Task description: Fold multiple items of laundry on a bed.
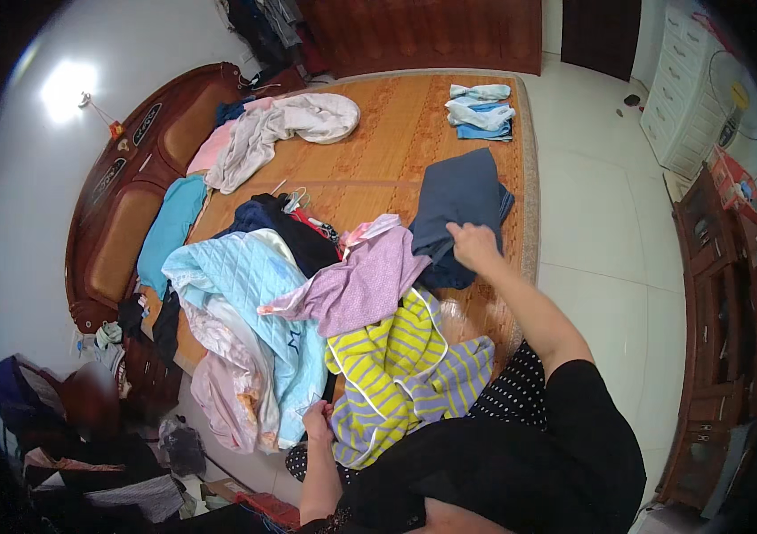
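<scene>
My right hand [474, 245] rests on the lower part of a folded dark grey garment [460, 190], which lies on a darker folded cloth near the bed's right edge; its exact hold is unclear. At the lower middle, my left hand [318, 422] is at the edge of a light blue quilted cloth [238, 260], fingers curled; whether it grips the cloth cannot be told. Between my hands lie a yellow and purple striped cloth [388, 360] and a pink patterned cloth [365, 280]. Black clothing [305, 240] with hangers [298, 200] lies behind them.
Folded light blue cloths [482, 113] lie at the mat-covered bed's [391, 140] far right corner. A whitish blanket [285, 123] and a teal pillow [171, 227] are by the wooden headboard [124, 180]. A wooden cabinet [705, 320] stands to the right, across the tiled floor.
</scene>
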